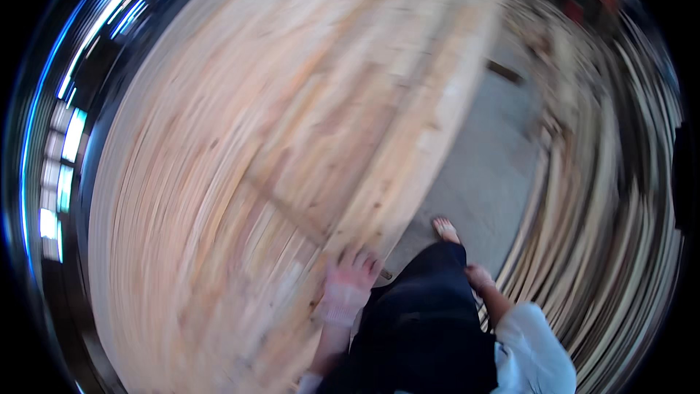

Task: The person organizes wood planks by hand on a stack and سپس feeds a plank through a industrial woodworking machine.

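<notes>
The wide stack of boards (240, 175) fills the frame's left and centre, the left hand (348, 284) resting flat with fingers spread on its lower edge, while the right hand (479, 276), lower right, hangs loose and empty beside more planks (583, 248).

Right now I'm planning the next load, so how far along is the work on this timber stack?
Done: a big stack of pale boards lies piled flat, another pile of boards across the concrete aisle. In hand: the left hand, in a light glove, rests on the stack's near edge; the right hand hangs free, apparently empty. What's left can't be judged; the picture is motion-blurred.
</notes>
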Tool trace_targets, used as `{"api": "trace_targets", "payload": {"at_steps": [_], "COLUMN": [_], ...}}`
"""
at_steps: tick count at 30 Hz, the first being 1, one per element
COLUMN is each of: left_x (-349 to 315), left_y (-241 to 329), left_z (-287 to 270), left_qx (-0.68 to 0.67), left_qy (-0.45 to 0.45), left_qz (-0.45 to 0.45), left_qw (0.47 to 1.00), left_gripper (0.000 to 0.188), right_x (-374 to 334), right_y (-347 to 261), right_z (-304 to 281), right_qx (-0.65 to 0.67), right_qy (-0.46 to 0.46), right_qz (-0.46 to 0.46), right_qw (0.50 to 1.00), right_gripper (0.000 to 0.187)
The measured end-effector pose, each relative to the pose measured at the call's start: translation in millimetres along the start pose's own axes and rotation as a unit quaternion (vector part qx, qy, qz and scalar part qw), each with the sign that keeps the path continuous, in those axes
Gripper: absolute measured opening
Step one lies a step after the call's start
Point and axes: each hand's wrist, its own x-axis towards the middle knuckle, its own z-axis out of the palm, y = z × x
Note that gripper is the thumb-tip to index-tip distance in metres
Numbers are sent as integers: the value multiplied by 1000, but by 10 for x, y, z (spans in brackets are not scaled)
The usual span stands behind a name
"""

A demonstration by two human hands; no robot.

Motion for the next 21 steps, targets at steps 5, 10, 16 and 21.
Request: {"api": "trace_targets", "payload": {"at_steps": [5,10,16,21], "left_x": [938,1111,1407,1255], "left_y": [-320,-572,-835,-838], "left_z": [-81,69,-32,330], "left_qx": [-177,-183,-313,-321], "left_qy": [125,233,125,82], "left_qz": [97,257,385,407], "left_qw": [971,920,859,851], "left_gripper": [65,55,44,43], "right_x": [570,890,956,1083], "right_y": [755,484,-1755,-2561], "right_z": [-984,-2515,-4414,-4930], "right_qx": [-148,403,-157,-434], "right_qy": [-18,-40,129,224], "right_qz": [-312,73,-271,-377], "right_qw": [938,912,941,787], "right_gripper": [24,23,40,60]}}
